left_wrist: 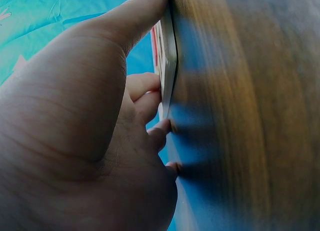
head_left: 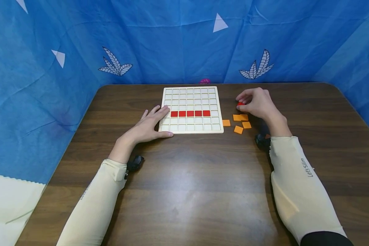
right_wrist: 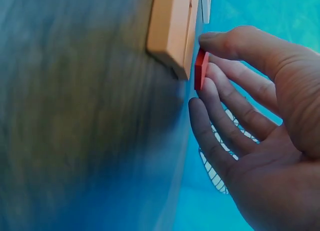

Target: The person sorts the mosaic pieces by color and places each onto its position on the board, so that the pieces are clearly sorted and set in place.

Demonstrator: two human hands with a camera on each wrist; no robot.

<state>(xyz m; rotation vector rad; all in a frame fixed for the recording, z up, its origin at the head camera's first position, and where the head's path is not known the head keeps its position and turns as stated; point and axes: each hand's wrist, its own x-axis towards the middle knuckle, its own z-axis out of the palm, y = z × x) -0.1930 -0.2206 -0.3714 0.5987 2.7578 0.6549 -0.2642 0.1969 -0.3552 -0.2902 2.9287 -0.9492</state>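
Head view: five red tiles point(head_left: 190, 113) lie in one row of the board point(head_left: 190, 127); loose orange tiles point(head_left: 246, 125) near its 4 o'clock.
Left hand point(head_left: 145, 128): fingers relaxed and spread, touching the board around 8 o'clock, apparently steadying it.
Right hand point(head_left: 258, 102): pinches another red tile point(head_left: 240, 103), at the board's 3 o'clock.
Pinched tile: likely the pick-up step; next calls for a careful carry toward 9 o'clock.
Right wrist view: shows the thumb-and-finger grip, mostly hidden from the head.

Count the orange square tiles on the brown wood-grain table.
5 visible: one orange square tile beside the white gridded board, an adjacent pair farther right, one tile below it, another lowest in the head view. More may hide under the right hand.
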